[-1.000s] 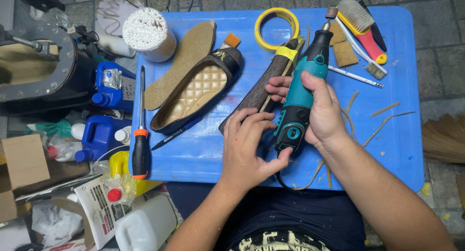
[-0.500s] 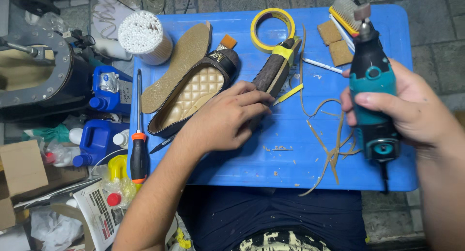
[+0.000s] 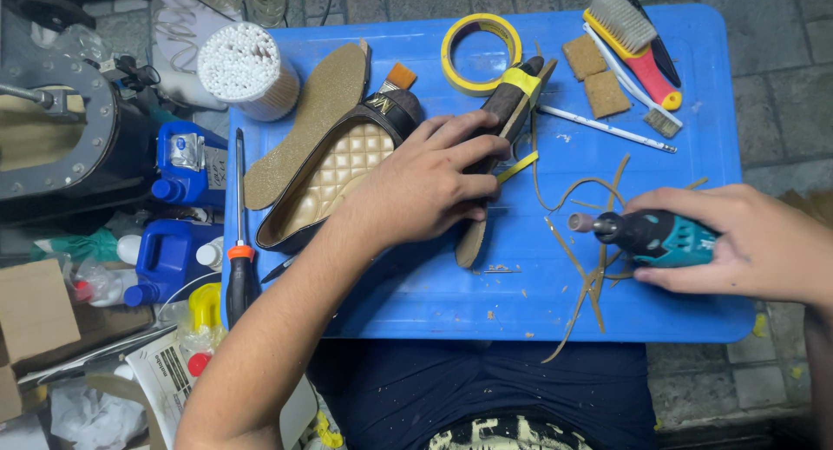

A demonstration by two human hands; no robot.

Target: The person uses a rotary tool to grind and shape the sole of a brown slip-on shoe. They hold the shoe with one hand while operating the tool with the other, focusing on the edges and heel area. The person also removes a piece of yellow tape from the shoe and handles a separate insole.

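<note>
On blue tabletop (image 3: 659, 94): right hand (image 3: 764, 246) grips rotary tool (image 3: 646, 236), long axis horiz., tip pointing left.

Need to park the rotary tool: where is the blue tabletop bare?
Bare patch along the near edge of the blue tabletop, between the screwdriver and the trimmed strips. Another at the far right edge, right of the brush. Crowded around the shoe, tape roll and sole.

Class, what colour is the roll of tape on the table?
Yellow tape roll, clearest in the head view.
</note>
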